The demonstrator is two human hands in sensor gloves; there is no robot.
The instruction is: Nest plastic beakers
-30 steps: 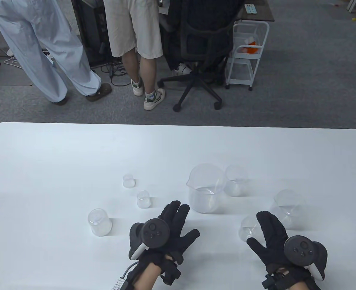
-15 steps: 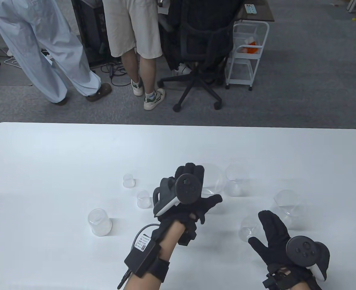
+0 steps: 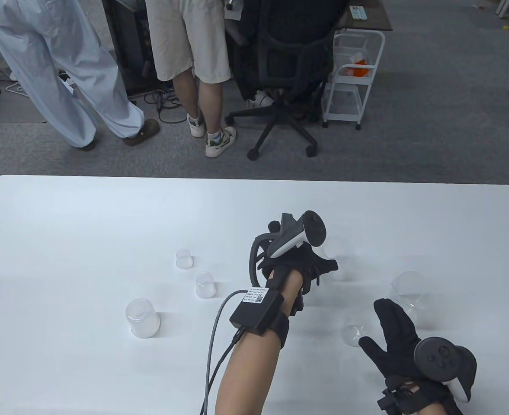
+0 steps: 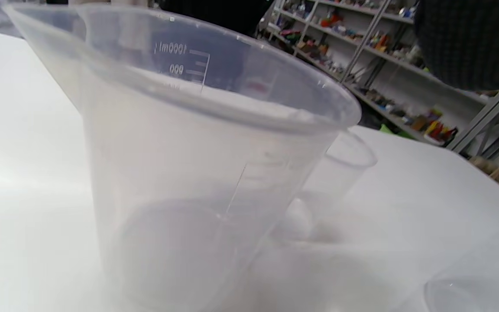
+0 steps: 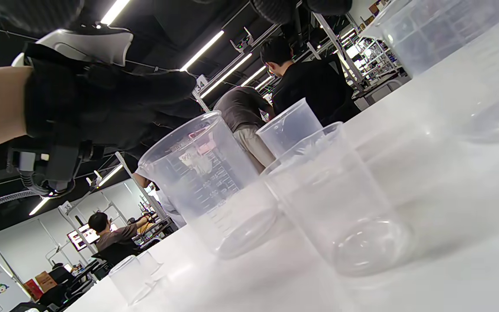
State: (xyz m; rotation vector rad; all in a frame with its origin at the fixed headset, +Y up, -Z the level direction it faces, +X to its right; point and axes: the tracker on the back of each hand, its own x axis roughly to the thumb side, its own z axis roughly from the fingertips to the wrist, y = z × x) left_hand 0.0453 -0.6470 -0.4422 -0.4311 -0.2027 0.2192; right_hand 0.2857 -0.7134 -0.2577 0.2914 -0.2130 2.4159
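Several clear plastic beakers stand on the white table (image 3: 85, 225). My left hand (image 3: 299, 261) reaches over the large 1000 ml beaker (image 4: 197, 173), which it hides in the table view. In the right wrist view the left hand (image 5: 102, 99) hovers at the large beaker's (image 5: 210, 186) rim with the thumb spread and grips nothing I can see. My right hand (image 3: 392, 333) rests flat and open on the table beside a medium beaker (image 3: 351, 333), which shows close up in the right wrist view (image 5: 340, 203).
Another beaker (image 3: 410, 289) stands far right, and one (image 4: 340, 173) just behind the large one. Two tiny beakers (image 3: 184, 258) (image 3: 205, 284) and an upturned one (image 3: 142, 317) stand on the left. People and an office chair (image 3: 280, 86) are beyond the table's far edge.
My left hand has moved forward and to the right from the table's front to the large beaker and turned on its side. The right hand has barely moved.
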